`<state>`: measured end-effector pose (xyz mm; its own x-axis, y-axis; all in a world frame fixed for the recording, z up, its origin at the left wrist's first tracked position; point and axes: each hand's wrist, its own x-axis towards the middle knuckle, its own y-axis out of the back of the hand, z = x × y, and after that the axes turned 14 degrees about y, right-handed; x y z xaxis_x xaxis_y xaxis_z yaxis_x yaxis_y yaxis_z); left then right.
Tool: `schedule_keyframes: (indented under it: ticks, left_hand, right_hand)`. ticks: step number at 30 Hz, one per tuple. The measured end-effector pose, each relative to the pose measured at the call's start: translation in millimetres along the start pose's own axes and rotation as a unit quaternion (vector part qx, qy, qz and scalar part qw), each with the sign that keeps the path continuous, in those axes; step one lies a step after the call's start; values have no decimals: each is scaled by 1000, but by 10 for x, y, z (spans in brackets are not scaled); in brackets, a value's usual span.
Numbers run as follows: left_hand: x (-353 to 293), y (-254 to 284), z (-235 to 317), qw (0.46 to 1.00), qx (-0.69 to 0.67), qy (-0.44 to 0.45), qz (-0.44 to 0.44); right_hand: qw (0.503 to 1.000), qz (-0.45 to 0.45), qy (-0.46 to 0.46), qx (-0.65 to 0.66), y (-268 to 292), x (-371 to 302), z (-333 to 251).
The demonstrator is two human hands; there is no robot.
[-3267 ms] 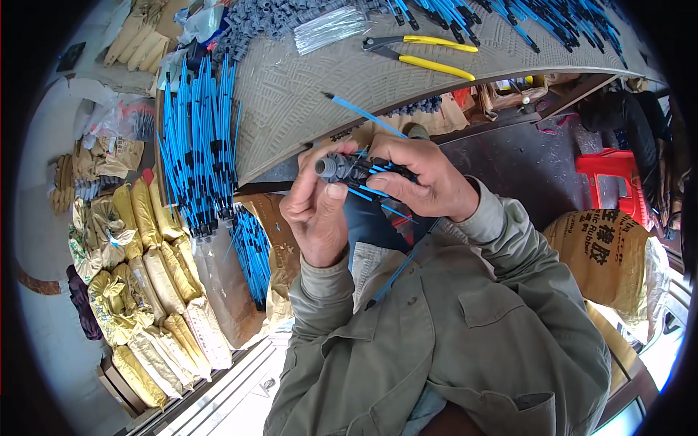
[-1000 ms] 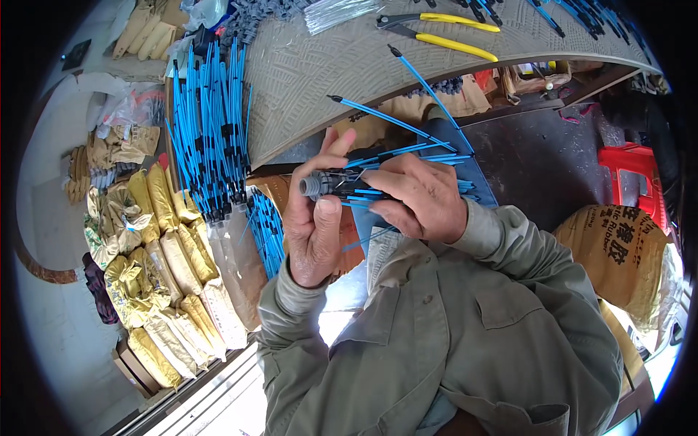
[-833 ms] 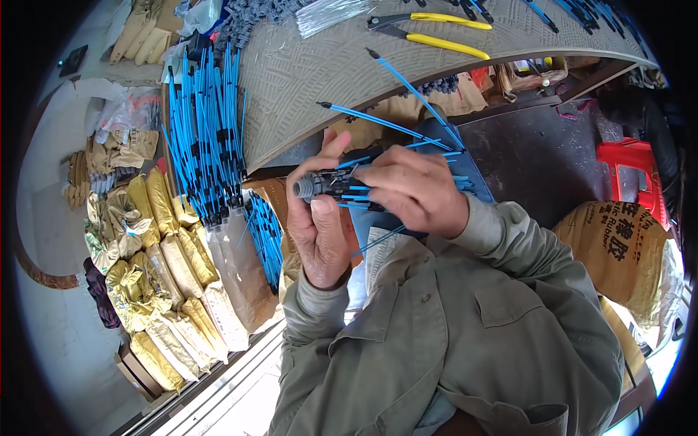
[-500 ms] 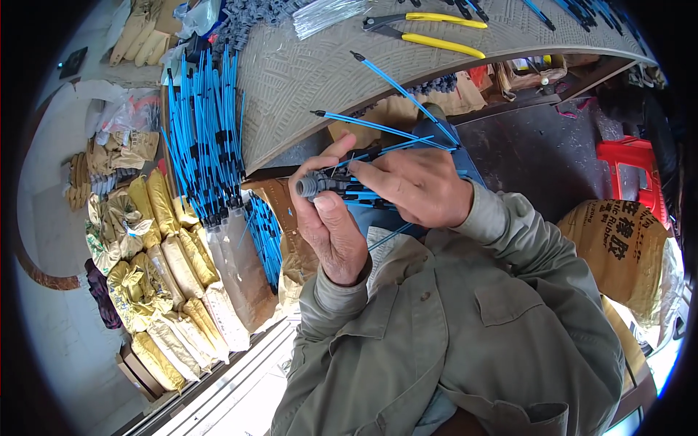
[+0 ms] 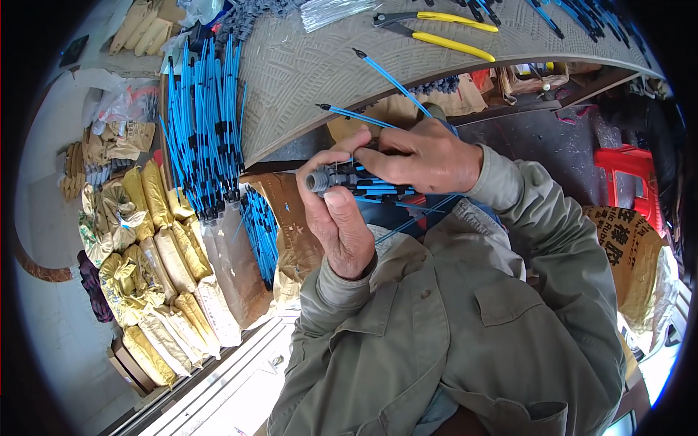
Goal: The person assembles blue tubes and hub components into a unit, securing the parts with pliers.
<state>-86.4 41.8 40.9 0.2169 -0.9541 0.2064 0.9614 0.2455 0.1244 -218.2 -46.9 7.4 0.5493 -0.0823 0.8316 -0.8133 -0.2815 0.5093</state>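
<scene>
My left hand [image 5: 338, 229] is closed around a grey threaded plastic fitting [image 5: 317, 182] at the end of a bundle of thin blue rods [image 5: 374, 192] with dark tips and joints. Its thumb presses the near side, and the fingers wrap the far side. My right hand [image 5: 432, 161] is over the bundle, with thumb and forefinger pinched beside the fitting on a thin wire [image 5: 352, 158]; its ends are hard to make out. Two longer blue rods with black tips, one of them a blue rod [image 5: 385, 74], stick out past my right hand toward the table edge.
The textured tabletop [image 5: 305, 87] carries yellow-handled pliers [image 5: 451, 35], a bunch of thin clear wires [image 5: 336, 11] and grey fittings. Left stand many blue rods [image 5: 207, 131] and stacked yellow bags [image 5: 156, 200]. At right are a red stool [image 5: 627, 161] and a brown sack [image 5: 632, 247].
My right hand has shifted slightly right and up, its fingers more curled beside the fitting. My left hand still holds the bundle. The view has tilted a little.
</scene>
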Motion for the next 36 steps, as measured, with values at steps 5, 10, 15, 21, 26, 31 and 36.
schedule_keyframes:
  ticks: [5, 10, 15, 21, 26, 31, 36]
  left_hand:
    - [8, -122, -76, 995, -90, -49, 19]
    - [17, -208, 3, 997, -37, -49, 45]
    - [57, -197, -38, 996, -18, -89, 22]
    - [-13, -243, 46, 996, -24, -86, -26]
    - [-75, -245, 21, 993, -89, -68, -27]
    - [-169, 21, 146, 988, -131, -76, -19]
    - [-319, 589, 477, 978, -147, -139, 60]
  right_hand:
    - [998, -3, 4, -63, 48, 14, -154]
    - [998, 9, -36, -48, 115, -58, -266]
    - [965, 125, -211, 91, 131, -29, -484]
    - [918, 130, -333, 171, 265, -24, -638]
    - [928, 82, -337, 134, 329, 79, -717]
    - [924, 63, -301, 229, 419, 256, -790]
    - [930, 110, -347, 47, 641, 239, -262]
